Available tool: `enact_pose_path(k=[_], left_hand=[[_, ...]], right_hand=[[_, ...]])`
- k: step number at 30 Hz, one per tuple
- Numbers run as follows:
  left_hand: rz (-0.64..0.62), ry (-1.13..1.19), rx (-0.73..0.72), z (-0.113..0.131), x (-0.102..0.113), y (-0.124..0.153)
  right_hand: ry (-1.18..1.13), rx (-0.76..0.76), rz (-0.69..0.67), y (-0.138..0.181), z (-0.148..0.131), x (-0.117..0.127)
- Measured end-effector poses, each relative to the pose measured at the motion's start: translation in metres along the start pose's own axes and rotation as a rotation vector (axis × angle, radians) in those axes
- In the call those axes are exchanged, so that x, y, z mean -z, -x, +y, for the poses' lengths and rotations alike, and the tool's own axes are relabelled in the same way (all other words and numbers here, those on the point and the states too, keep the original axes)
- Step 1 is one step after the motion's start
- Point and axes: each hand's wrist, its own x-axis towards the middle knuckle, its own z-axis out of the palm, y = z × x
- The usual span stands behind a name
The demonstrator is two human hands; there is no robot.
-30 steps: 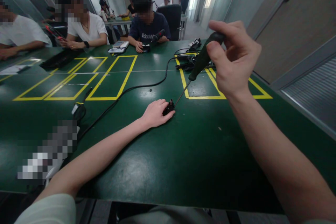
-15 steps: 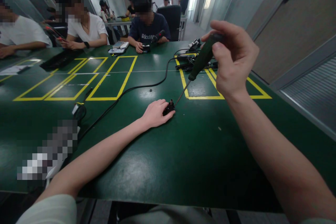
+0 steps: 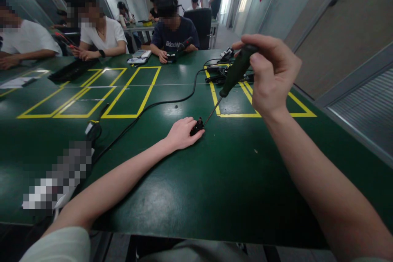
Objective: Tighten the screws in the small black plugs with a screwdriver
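While the left hand is pinning the black part to the worktop, the right hand is clenching the screwdriver, needing a steady tip.

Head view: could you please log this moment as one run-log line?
left hand: pinning black part on table | right hand: gripping screwdriver, tilted, tip at the part | behind: black cable, seated people

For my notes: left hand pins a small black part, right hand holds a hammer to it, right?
No hammer: the head view shows the right hand holding a green-handled screwdriver to the small black part that the left hand pins.
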Motion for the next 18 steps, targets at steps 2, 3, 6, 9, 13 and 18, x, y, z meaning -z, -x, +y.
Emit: enact_pose_path(k=[2, 3, 6, 9, 13, 18], left_hand=[[0.002, 0.008, 0.002, 0.0001, -0.0005, 0.0001], [0.004, 0.013, 0.001, 0.0001, -0.0008, 0.0002], [0.008, 0.023, -0.003, -0.0001, -0.0016, 0.0003], [0.005, 0.026, -0.006, -0.0004, -0.0020, 0.0002], [0.000, 0.027, -0.006, -0.0003, -0.0022, 0.0000], [0.001, 0.031, -0.004, -0.0003, -0.0024, 0.0006]], right_hand=[[0.067, 0.013, 0.036, -0.0004, -0.0008, 0.0000], [0.097, 0.020, 0.047, -0.0005, -0.0008, 0.0000], [0.074, 0.016, 0.041, -0.0001, 0.0011, 0.0003], [-0.043, -0.003, -0.011, 0.0010, 0.0025, 0.0012], [-0.048, 0.010, -0.020, 0.0005, -0.0014, 0.0013], [0.024, 0.005, 0.030, -0.0011, -0.0026, -0.0001]])
